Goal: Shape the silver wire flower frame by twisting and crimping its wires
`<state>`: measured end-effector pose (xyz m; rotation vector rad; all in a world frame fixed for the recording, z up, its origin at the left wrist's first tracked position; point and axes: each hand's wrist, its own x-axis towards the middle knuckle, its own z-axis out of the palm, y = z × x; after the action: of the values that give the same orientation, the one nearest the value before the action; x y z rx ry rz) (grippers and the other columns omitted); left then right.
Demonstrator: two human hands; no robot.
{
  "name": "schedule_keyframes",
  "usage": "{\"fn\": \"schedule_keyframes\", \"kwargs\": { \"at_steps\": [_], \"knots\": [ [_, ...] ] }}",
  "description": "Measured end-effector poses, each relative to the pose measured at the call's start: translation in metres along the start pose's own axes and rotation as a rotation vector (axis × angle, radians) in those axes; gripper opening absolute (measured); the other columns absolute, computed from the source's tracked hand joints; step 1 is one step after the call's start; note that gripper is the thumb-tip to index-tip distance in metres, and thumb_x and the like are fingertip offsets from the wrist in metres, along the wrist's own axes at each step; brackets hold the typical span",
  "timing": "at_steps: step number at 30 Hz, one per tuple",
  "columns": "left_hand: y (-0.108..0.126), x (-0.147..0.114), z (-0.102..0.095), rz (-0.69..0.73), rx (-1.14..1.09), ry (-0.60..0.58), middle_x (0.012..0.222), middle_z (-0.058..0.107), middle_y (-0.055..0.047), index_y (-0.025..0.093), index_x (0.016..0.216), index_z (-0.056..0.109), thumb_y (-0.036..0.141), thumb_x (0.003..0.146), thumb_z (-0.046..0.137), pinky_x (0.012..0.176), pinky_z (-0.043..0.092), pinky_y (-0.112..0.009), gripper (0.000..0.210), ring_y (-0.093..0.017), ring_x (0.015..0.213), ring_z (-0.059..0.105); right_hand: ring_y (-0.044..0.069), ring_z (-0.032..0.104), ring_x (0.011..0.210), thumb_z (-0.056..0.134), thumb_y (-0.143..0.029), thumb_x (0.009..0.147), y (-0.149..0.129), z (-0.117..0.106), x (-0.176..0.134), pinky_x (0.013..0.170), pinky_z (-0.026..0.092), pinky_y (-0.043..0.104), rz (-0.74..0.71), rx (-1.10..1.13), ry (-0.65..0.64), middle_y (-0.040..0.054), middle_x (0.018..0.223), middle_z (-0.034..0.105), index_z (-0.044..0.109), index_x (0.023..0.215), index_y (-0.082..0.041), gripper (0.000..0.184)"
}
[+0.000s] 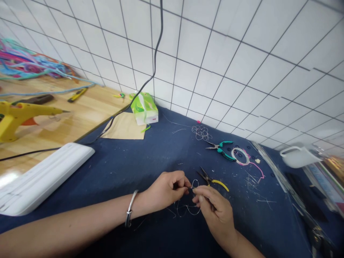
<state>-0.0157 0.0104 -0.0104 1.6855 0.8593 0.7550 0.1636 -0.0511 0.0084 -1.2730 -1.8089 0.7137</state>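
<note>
Thin silvery wire bent into loops (194,214) runs between my two hands over the dark blue cloth. My left hand (168,190), with a bangle on its wrist, pinches the wire between thumb and forefinger. Close beside it, my right hand (215,211) grips the same wire, fingertips almost meeting the left ones. The exact grip point is too small to make out. Just beyond the right fingers lie yellow-handled pliers (220,184), their dark jaws pointing away. Farther off rest teal-handled pliers (225,152) and a bundle of looped wire (201,133).
A white ring-shaped spool (240,156) with pink cord and wire scraps lie to the right, near a white mug (299,156). On the left are a white box-like device (48,175), a yellow glue gun (24,116) and a cutter knife (77,94). A green tissue pack (145,107) stands by the tiled wall, a black cable hanging before it.
</note>
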Motion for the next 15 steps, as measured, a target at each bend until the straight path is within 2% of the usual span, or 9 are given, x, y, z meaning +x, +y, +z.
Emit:
{"fn": "schedule_keyframes", "kwargs": {
  "at_steps": [15],
  "knots": [
    [0.0009,0.0002,-0.0009,-0.029,-0.001,0.0,0.081,0.062,-0.001,0.016,0.06,0.036,0.007,0.072,0.048,0.056,0.043,-0.02,0.019,-0.011,0.069,0.061,0.013,0.059,0.072,0.047,-0.012,0.08,-0.0008,-0.0043,0.002,0.065,0.048,0.026,-0.024,-0.057,0.012,0.003,0.082,0.061,0.058,0.098,-0.021,0.023]
  ]
}}
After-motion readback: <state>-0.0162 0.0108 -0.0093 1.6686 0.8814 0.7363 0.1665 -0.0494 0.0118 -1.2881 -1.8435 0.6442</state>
